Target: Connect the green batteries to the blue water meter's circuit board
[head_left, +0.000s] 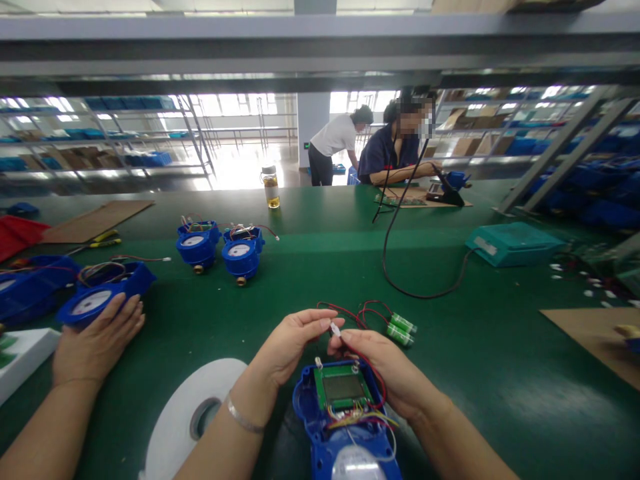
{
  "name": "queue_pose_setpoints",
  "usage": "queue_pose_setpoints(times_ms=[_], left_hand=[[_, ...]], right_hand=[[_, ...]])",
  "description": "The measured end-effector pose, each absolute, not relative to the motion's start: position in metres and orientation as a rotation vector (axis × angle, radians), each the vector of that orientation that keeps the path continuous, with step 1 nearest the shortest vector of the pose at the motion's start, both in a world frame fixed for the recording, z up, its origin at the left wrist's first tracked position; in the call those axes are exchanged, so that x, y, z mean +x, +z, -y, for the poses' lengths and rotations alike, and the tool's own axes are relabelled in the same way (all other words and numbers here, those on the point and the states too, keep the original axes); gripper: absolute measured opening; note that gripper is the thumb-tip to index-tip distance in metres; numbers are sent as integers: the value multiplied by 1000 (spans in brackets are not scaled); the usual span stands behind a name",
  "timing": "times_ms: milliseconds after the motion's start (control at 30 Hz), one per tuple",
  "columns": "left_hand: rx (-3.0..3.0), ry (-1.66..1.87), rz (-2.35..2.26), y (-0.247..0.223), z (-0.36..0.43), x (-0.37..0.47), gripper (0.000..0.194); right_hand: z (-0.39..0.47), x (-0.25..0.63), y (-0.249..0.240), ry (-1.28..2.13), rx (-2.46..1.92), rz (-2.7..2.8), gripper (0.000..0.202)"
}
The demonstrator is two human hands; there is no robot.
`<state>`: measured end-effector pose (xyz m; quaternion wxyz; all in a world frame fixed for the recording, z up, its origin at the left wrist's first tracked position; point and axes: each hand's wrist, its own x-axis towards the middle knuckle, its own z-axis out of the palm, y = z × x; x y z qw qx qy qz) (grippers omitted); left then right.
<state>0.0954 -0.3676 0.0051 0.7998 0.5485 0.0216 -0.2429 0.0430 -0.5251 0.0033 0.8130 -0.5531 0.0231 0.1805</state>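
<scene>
Just beyond a blue water meter housing (305, 400), my two hands meet at a small white wire connector (335, 329). My left hand (293, 340), a silver bangle at its wrist, pinches the connector between thumb and fingertips. My right hand (373, 360) grips it from the other side, with red and black wires running down from there. The open housing holds a green circuit board with a grey display (345, 388) and a tangle of thin coloured wires (357, 420). Green battery cells (401, 328) on red leads lie beyond my right hand.
At left, a co-worker's hand (100, 337) rests on another blue meter (107, 290). A white tape roll (175, 413) lies by my left forearm. Two meters (243, 250) stand farther back. A black cable (400, 283) runs to a teal box (515, 243). Another person (395, 153) works opposite.
</scene>
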Motion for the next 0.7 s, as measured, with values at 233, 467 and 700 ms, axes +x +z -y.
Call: queue_pose_setpoints(times_ms=[233,467,700], left_hand=[[1140,-650,56,-4,364,100,12],[1184,-582,24,-6,363,102,11],[1187,-507,-5,-8,364,103,9]], right_hand=[[527,43,6,379,-1225,-41,36],[526,41,5,400,-1294,-72,41],[525,40,4,409,-1285,-34,43]])
